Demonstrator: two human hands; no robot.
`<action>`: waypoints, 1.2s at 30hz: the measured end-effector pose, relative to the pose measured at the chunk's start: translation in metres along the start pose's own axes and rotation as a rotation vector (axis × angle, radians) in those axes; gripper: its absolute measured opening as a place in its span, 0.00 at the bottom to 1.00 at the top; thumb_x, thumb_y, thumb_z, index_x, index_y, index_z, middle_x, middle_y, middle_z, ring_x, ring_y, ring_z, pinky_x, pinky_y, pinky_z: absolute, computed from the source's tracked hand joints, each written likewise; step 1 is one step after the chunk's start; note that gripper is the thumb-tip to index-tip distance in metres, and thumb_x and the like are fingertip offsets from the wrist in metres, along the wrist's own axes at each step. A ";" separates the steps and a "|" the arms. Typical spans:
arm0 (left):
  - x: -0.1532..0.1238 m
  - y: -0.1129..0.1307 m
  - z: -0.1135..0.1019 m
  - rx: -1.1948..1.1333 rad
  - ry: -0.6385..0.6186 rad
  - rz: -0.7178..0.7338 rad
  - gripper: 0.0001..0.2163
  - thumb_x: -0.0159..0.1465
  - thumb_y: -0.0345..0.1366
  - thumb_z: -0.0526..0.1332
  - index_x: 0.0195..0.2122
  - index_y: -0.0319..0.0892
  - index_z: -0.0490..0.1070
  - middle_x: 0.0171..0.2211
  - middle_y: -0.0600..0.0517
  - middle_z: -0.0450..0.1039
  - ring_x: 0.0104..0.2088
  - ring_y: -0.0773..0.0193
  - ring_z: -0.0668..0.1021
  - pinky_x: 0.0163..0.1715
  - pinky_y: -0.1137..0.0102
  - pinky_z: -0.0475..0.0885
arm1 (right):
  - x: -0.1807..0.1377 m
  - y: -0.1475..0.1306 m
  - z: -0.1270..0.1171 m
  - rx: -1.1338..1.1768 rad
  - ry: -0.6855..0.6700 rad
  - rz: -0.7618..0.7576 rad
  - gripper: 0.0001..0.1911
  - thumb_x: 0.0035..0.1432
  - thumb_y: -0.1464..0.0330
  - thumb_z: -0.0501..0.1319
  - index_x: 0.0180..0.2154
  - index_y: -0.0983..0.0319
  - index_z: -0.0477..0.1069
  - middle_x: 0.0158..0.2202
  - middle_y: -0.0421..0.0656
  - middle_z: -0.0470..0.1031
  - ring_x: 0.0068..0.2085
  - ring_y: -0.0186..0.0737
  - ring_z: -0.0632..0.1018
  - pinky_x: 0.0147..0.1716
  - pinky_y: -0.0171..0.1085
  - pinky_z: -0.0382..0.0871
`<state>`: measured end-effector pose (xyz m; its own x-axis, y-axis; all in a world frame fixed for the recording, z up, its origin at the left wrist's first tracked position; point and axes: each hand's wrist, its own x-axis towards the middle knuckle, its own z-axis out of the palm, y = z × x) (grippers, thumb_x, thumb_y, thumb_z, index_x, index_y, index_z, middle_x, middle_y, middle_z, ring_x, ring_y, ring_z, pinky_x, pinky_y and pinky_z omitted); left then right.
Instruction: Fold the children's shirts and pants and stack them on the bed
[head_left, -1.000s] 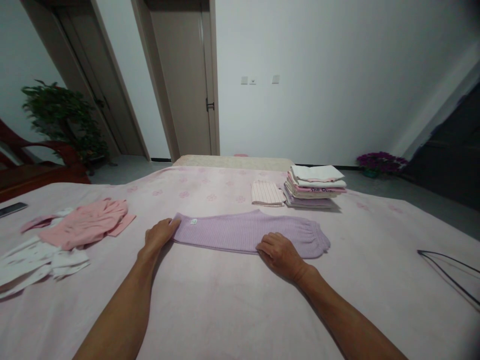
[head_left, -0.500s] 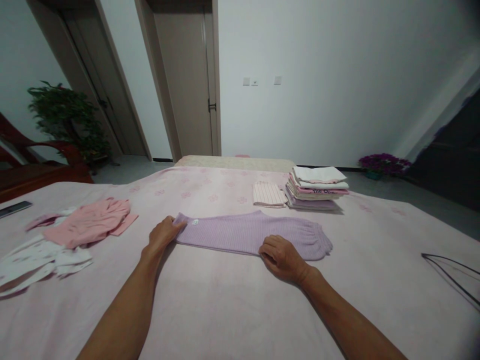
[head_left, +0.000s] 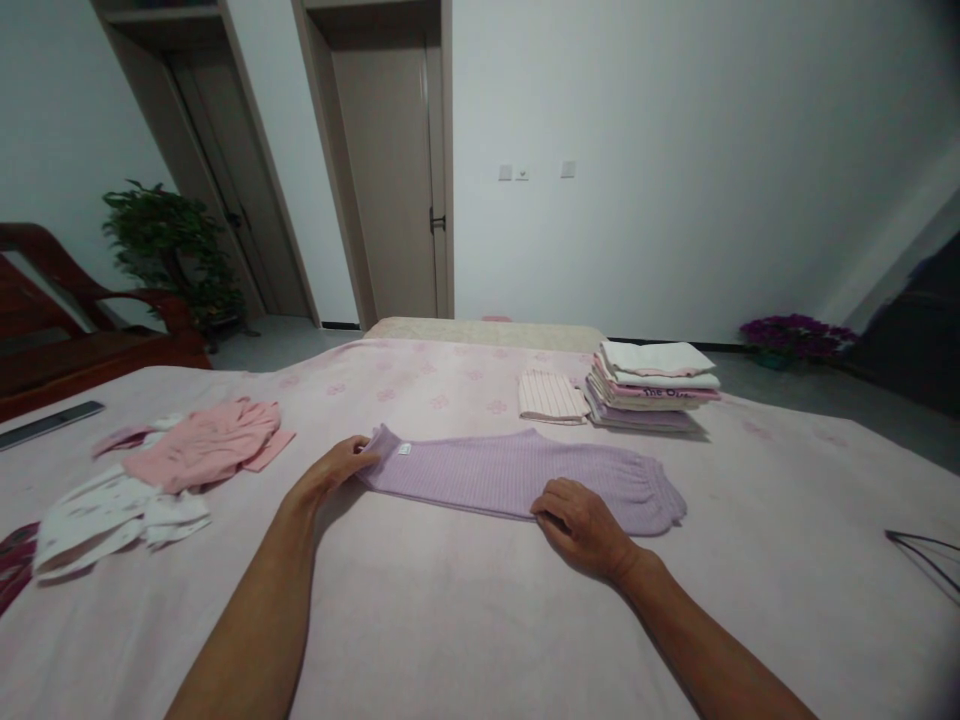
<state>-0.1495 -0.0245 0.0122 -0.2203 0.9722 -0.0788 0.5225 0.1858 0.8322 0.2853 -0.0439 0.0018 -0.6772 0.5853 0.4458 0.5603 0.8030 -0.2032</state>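
Observation:
A pair of lilac ribbed pants (head_left: 480,472) lies folded lengthwise across the bed, with a small white tag near its left end and gathered cuffs at the right. My left hand (head_left: 339,470) pinches the left end, where the corner of the fabric stands slightly raised. Halfway along the near edge, my right hand (head_left: 583,528) has its fingers curled on the cloth, apparently gripping that edge. Just beyond the pants are a folded striped garment (head_left: 551,396) and, right beside it, a stack of folded clothes (head_left: 652,385).
On the left lie a crumpled pink garment (head_left: 206,447), a white patterned garment (head_left: 86,525), a dark red cloth (head_left: 16,565) and a phone (head_left: 52,424). A thin black looped object (head_left: 919,550) rests at the right. A pink sheet (head_left: 465,620) covers the bed.
The view has turned a little to the left, bringing the dark red cloth into sight. The left end of the pants is lifted slightly more in my left hand; my right hand stays at the near edge.

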 end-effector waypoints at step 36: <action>-0.052 0.062 0.129 -0.498 -0.190 0.216 0.17 0.56 0.45 0.69 0.40 0.42 0.68 0.25 0.59 0.66 0.22 0.71 0.71 0.21 0.76 0.64 | 0.096 -0.059 0.061 1.343 0.261 0.889 0.17 0.41 0.64 0.70 0.35 0.66 0.75 0.25 0.41 0.76 0.23 0.32 0.74 0.21 0.30 0.68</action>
<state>0.0011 -0.0449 -0.0028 0.0241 0.9977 0.0629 0.0781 -0.0646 0.9948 0.1580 -0.0287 0.0033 -0.2132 0.9695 -0.1208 -0.1807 -0.1606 -0.9703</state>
